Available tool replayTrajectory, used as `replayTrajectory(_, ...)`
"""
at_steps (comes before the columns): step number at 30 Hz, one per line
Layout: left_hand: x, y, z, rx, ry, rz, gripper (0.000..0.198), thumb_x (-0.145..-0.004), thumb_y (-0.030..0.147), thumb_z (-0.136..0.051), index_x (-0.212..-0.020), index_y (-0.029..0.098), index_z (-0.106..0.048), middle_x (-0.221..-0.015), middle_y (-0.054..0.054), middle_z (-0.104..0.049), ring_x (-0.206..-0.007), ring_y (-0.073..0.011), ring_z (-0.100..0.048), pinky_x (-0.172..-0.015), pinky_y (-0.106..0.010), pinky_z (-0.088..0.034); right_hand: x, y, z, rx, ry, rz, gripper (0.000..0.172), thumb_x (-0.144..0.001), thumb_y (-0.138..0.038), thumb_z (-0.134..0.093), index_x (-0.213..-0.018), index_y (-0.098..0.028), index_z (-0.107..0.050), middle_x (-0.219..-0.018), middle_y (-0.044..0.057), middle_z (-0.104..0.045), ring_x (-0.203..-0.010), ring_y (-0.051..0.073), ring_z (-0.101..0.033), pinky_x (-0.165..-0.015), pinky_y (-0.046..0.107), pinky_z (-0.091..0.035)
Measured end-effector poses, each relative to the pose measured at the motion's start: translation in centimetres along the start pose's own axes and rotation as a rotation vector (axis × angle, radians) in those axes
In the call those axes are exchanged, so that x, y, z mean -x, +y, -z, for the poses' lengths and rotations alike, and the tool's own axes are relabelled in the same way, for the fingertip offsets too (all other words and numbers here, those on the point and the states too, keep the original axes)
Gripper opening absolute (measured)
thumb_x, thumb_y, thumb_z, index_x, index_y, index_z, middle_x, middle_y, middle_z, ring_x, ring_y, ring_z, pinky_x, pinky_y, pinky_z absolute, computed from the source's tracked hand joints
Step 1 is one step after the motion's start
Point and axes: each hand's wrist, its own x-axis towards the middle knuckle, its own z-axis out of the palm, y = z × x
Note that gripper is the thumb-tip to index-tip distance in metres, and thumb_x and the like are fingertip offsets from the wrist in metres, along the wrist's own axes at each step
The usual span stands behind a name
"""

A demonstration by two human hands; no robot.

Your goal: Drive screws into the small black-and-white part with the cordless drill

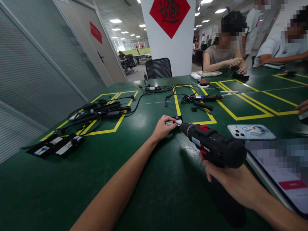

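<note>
The left hand sits at the centre of the frame, fingertips pinched together on a small black part with a pale label, pressing it flat to the green table, likely so that it cannot turn or slide; the right hand, lower right of centre, has its fingers clamped round the grip of a black and red electric screwdriver, held low and nearly level so that its tip meets the part's near edge.

No box or tray shows; yellow tape rectangles serve as bays; the one at left of centre holds a tangle of black cables and adapters; the one above centre holds pen-like tools and leads; two flat black labelled pieces lie outside the tape at left; a phone lies face down at right, a tablet below it; a co-worker's hand rests at the right edge.
</note>
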Motion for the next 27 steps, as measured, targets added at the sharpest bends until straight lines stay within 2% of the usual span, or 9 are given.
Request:
replayTrajectory(3, 0.02, -0.07, -0.04, 0.000, 0.001, -0.004, 0.018, -0.072, 0.030, -0.068, -0.087, 0.020, -0.068, -0.093, -0.002, -0.060, -0.090, -0.0177, -0.058, -0.086, -0.032, -0.046, -0.09, 0.26, -0.10, -0.004, 0.028, 0.007, 0.014, -0.079, -0.031, -0.053, -0.080, -0.020, -0.062, -0.073, 0.002, -0.065, -0.070, 0.018, -0.061, -0.055, 0.026, -0.045)
replayTrajectory(9, -0.08, -0.27, -0.20, -0.006, 0.007, 0.003, 0.016, -0.072, 0.029, -0.067, -0.086, 0.021, -0.068, -0.092, -0.002, -0.061, -0.088, -0.0176, -0.058, -0.084, -0.032, -0.046, -0.10, 0.13, 0.03, 0.009, -0.010, 0.022, 0.016, -0.080, -0.032, -0.052, -0.082, -0.020, -0.063, -0.073, 0.003, -0.065, -0.070, 0.018, -0.061, -0.057, 0.027, -0.046)
replayTrajectory(15, -0.05, -0.34, -0.17, -0.005, 0.010, -0.006, 0.017, -0.072, 0.029, -0.068, -0.086, 0.020, -0.068, -0.092, -0.002, -0.061, -0.088, -0.0175, -0.058, -0.084, -0.032, -0.046, 0.03, -0.09, 0.08, 0.026, 0.043, 0.082, 0.012, -0.079, -0.028, -0.054, -0.076, -0.020, -0.063, -0.071, 0.003, -0.064, -0.073, 0.019, -0.062, -0.059, 0.027, -0.047)
replayTrajectory(22, -0.03, -0.17, -0.08, -0.009, 0.006, -0.006, 0.016, -0.072, 0.029, -0.068, -0.086, 0.020, -0.068, -0.093, -0.002, -0.060, -0.089, -0.0180, -0.058, -0.085, -0.033, -0.045, -0.10, 0.69, 0.00, -0.036, -0.019, 0.016, 0.015, -0.082, -0.032, -0.051, -0.083, -0.021, -0.061, -0.081, 0.003, -0.065, -0.072, 0.017, -0.061, -0.055, 0.026, -0.045)
replayTrajectory(27, -0.10, -0.13, 0.00, -0.008, 0.007, -0.014, 0.014, -0.071, 0.027, -0.068, -0.084, 0.020, -0.068, -0.092, -0.002, -0.061, -0.090, -0.0183, -0.058, -0.086, -0.034, -0.045, -0.09, 0.77, -0.15, -0.056, -0.015, -0.006, 0.015, -0.082, -0.032, -0.052, -0.084, -0.020, -0.062, -0.071, 0.001, -0.062, -0.067, 0.016, -0.059, -0.055, 0.026, -0.044)
